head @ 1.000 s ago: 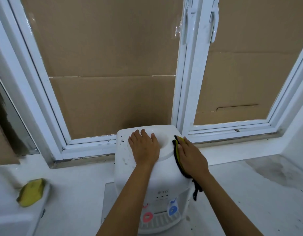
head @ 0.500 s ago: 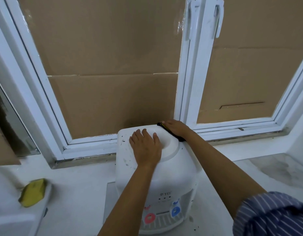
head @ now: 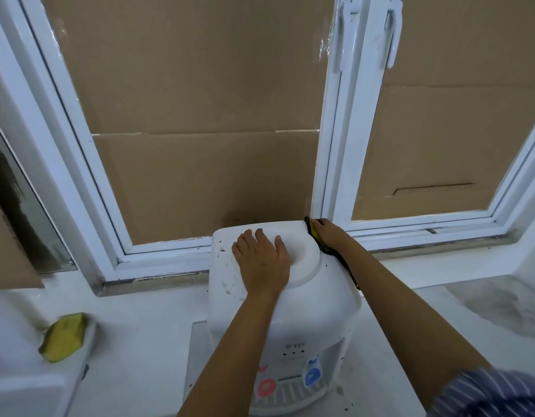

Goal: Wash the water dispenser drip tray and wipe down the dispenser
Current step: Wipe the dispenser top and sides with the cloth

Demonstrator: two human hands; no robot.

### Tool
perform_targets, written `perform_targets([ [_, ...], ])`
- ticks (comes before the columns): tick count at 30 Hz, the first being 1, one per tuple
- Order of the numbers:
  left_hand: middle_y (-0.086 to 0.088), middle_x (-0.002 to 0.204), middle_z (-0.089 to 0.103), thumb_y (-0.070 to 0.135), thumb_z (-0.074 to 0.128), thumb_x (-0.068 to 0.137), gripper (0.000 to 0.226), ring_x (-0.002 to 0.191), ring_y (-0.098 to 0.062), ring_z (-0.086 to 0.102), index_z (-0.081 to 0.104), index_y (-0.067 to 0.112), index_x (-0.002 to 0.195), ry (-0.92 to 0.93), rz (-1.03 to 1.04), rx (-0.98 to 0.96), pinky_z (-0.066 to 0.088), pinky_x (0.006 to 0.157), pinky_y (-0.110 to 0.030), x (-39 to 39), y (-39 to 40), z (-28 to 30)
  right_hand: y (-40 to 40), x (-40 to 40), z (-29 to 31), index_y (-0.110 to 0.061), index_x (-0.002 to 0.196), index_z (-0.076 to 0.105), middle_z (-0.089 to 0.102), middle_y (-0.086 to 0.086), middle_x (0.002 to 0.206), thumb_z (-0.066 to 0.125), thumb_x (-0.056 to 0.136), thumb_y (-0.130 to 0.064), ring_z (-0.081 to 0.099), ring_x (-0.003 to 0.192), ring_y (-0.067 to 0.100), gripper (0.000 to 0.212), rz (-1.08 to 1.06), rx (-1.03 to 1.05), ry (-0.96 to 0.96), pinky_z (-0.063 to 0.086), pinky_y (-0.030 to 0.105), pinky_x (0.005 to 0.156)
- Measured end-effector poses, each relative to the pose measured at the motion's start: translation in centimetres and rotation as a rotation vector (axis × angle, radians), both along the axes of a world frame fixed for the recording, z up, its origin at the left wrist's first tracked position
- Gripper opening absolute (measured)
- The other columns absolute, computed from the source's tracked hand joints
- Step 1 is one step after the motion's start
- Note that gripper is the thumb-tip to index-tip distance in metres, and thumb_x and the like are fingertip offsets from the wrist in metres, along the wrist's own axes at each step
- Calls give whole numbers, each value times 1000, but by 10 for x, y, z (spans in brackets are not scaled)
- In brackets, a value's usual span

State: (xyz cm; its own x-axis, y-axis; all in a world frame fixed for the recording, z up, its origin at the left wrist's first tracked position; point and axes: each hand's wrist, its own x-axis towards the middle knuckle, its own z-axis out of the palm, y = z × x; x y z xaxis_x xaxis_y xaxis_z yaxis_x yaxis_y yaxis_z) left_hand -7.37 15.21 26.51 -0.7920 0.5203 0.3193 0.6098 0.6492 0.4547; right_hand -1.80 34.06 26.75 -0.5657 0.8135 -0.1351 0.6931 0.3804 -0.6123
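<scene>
Left hand (head: pixel 261 260) lies flat on the dispenser (head: pixel 308 314), bracing it I guess. Right hand (head: pixel 327 233) presses my cloth (head: pixel 314 231) against its back corner.

Water dispenser (head: pixel 290 320): on the counter (head: pixel 146 335), before the window frame (head: pixel 329 176).
Left hand (head: pixel 264 260): on the dispenser's top.
Cloth (head: pixel 326 245): under the right hand (head: pixel 330 234), at the dispenser's rear right corner.
Sponge (head: pixel 63 337): near the counter's left edge.

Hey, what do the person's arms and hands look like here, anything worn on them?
Both hands are bare: left hand, right hand, with no gloves, rings or watch visible. Both forearms are uncovered. A blue sleeve with thin white stripes shows on the right upper arm.
</scene>
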Motion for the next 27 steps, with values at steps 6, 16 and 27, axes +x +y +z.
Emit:
perform_targets([
  [6, -15, 147, 39, 40, 29, 100, 53, 136, -31, 33, 42, 7, 138, 10, 1, -20, 18, 118, -44, -1, 1, 0, -39, 41, -10, -26, 152, 28, 46, 10, 148, 17, 100, -59, 46, 132, 33, 62, -34, 78, 21, 32, 42, 108],
  [16, -17, 140, 45, 38, 33, 99, 51, 131, -33, 38, 46, 3, 135, 30, 2, -18, 22, 115, -44, 0, -1, 2, -111, 97, -24, -44, 146, 34, 51, -4, 142, 26, 100, -58, 53, 124, 21, 49, -75, 242, 196, 44, 37, 93],
  [27, -18, 145, 40, 39, 31, 100, 53, 135, -33, 34, 43, 3, 136, 20, -19, -45, 19, 117, -46, -2, -1, 3, -182, 114, -97, -33, 139, 47, 28, -14, 157, 31, 104, -35, 11, 150, 11, 38, -195, 393, 805, 9, 25, 122],
])
